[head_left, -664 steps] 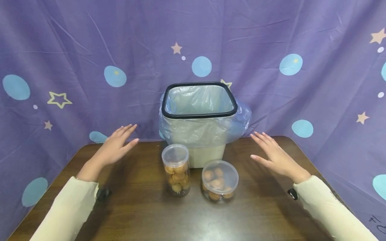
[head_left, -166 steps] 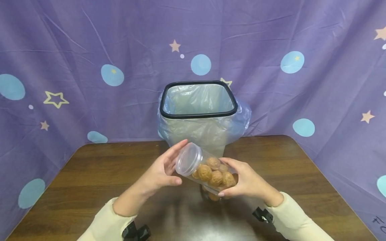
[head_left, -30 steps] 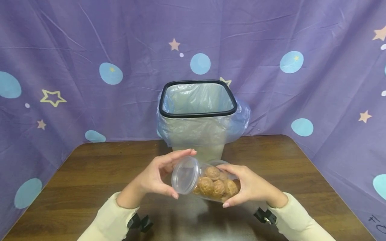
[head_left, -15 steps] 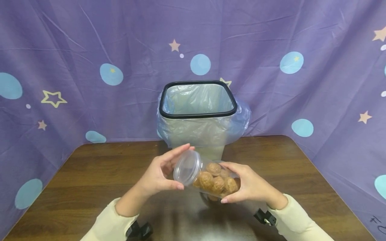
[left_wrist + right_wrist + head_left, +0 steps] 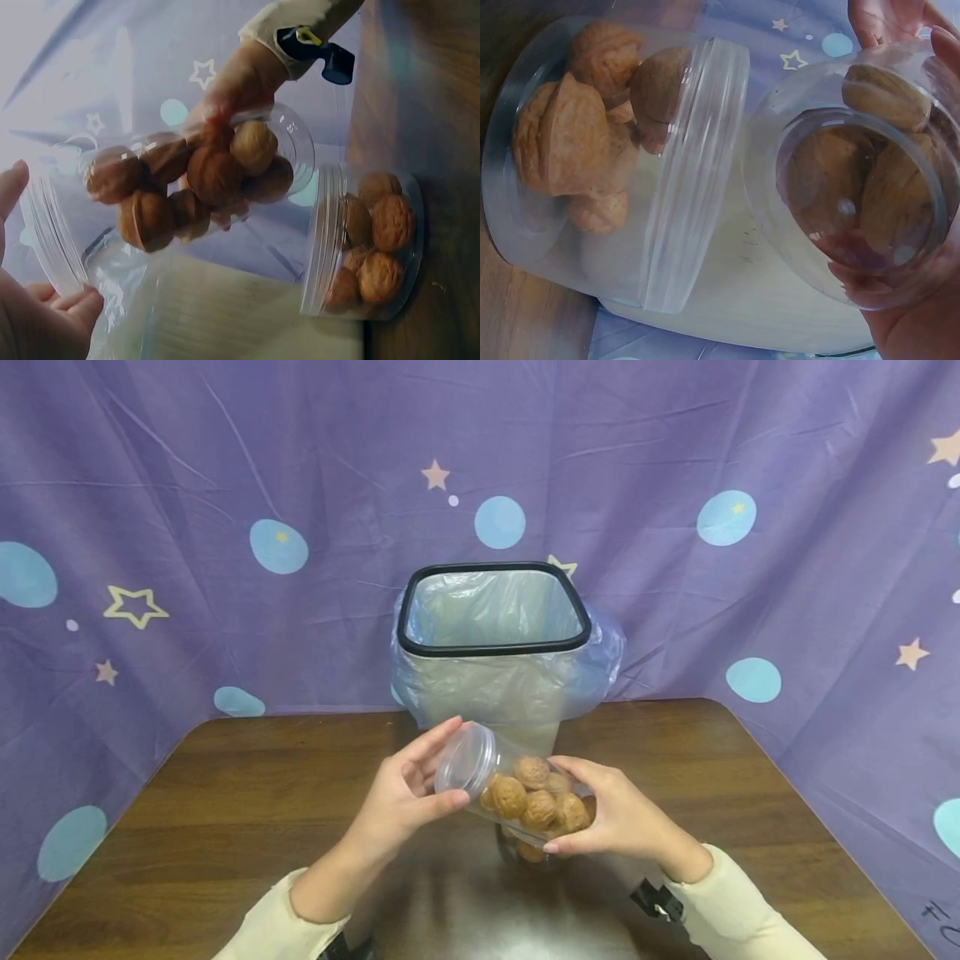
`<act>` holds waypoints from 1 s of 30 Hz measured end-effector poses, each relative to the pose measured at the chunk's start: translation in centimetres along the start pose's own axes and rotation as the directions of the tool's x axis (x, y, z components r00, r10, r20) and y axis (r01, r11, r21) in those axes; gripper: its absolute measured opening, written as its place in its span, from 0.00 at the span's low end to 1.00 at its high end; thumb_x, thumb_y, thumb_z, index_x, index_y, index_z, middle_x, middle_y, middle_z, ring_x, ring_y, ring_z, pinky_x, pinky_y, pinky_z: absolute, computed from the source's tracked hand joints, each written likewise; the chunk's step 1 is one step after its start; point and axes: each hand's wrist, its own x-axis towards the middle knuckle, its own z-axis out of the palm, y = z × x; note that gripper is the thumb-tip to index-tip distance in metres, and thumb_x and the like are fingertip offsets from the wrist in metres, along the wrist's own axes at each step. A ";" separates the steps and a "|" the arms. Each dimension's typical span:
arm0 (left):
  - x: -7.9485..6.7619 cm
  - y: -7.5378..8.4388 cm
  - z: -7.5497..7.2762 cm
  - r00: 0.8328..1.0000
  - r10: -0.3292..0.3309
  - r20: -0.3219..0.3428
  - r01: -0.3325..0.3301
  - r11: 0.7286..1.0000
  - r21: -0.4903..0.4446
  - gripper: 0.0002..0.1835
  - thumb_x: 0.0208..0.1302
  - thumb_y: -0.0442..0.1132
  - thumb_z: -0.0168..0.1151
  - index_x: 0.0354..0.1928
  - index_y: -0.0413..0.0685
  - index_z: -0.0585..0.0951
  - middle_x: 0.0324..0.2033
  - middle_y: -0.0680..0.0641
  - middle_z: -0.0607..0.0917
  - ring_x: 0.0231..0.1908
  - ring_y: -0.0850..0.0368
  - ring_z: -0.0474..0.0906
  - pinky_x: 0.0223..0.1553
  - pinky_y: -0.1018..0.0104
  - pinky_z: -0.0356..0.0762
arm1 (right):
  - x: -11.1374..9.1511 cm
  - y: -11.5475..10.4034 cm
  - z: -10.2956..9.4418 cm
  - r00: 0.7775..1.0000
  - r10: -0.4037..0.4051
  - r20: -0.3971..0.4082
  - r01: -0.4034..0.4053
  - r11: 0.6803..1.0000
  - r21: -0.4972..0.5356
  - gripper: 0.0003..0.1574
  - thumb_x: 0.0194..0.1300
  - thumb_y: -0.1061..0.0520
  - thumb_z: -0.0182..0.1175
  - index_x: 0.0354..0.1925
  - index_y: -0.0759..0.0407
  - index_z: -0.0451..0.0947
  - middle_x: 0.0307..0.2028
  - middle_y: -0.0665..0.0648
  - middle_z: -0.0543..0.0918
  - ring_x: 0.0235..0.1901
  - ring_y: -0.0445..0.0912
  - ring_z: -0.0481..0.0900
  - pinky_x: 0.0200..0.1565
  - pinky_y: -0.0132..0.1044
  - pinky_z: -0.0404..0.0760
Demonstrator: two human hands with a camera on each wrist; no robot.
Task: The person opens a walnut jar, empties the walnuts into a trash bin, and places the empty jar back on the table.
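Observation:
In the head view a tall clear plastic jar [image 5: 517,789] of walnuts is held tilted above the table, its lid end up and to the left. My right hand [image 5: 626,818] grips its base end, thumb below and fingers above. My left hand [image 5: 393,797] holds the clear lid [image 5: 465,760] between thumb and fingers; the lid sits on the jar. The left wrist view shows the walnuts [image 5: 214,174] inside and fingertips at the lid's edge. A shorter lidded walnut jar [image 5: 367,247] stands on the table, mostly hidden behind the tall one in the head view.
A pale bin [image 5: 487,693] with a black rim [image 5: 495,650] and a blue plastic bag liner [image 5: 600,652] stands at the table's back, behind the jars. A purple curtain [image 5: 337,485] hangs behind the brown table [image 5: 247,793].
At first the tall jar stood on the table, both hands off it. Within the last second the held jar has risen and tilted lid-end up, and my left thumb has come onto the lid.

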 end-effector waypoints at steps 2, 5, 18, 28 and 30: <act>-0.1 0.1 0.2 0.999 -0.027 -0.027 0.027 1.000 0.007 0.44 0.51 0.38 0.72 0.66 0.28 0.60 0.64 0.30 0.65 0.58 0.59 0.72 0.57 0.68 0.71 | 0.0 0.0 0.0 1.000 -0.001 -0.010 0.000 1.000 -0.017 0.54 0.38 0.40 0.77 0.58 0.63 0.70 0.50 0.54 0.81 0.45 0.42 0.79 0.47 0.41 0.81; -0.1 0.2 0.4 0.997 -0.056 -0.062 0.057 0.998 0.015 0.44 0.51 0.38 0.72 0.66 0.28 0.60 0.64 0.31 0.65 0.58 0.60 0.72 0.57 0.68 0.71 | 0.0 0.0 0.1 1.000 0.000 -0.018 -0.001 1.000 -0.026 0.54 0.38 0.40 0.77 0.58 0.63 0.70 0.49 0.53 0.81 0.45 0.42 0.79 0.46 0.40 0.81; -0.2 -0.3 0.3 0.999 0.048 -0.004 -0.048 0.998 -0.037 0.47 0.52 0.43 0.72 0.68 0.30 0.56 0.68 0.33 0.60 0.63 0.59 0.66 0.61 0.69 0.66 | 0.0 0.0 0.0 1.000 0.019 -0.019 -0.019 1.000 0.002 0.54 0.37 0.41 0.78 0.58 0.63 0.70 0.49 0.53 0.81 0.44 0.41 0.79 0.47 0.41 0.81; 0.8 -1.1 -1.5 0.926 0.236 0.293 -0.194 0.967 -0.167 0.56 0.49 0.48 0.73 0.72 0.35 0.48 0.71 0.40 0.57 0.70 0.48 0.53 0.68 0.65 0.55 | -0.3 -0.1 -0.6 0.999 -0.018 0.052 0.017 1.000 0.015 0.53 0.36 0.41 0.78 0.59 0.62 0.71 0.50 0.53 0.81 0.47 0.42 0.79 0.49 0.40 0.79; 1.1 -1.1 -1.7 0.895 0.264 0.359 -0.213 0.961 -0.175 0.57 0.50 0.49 0.73 0.71 0.33 0.47 0.71 0.39 0.56 0.69 0.49 0.54 0.67 0.64 0.56 | -0.3 -0.1 -0.6 0.997 -0.032 0.066 0.030 0.999 0.026 0.53 0.37 0.41 0.78 0.59 0.61 0.70 0.51 0.53 0.81 0.47 0.42 0.78 0.50 0.39 0.78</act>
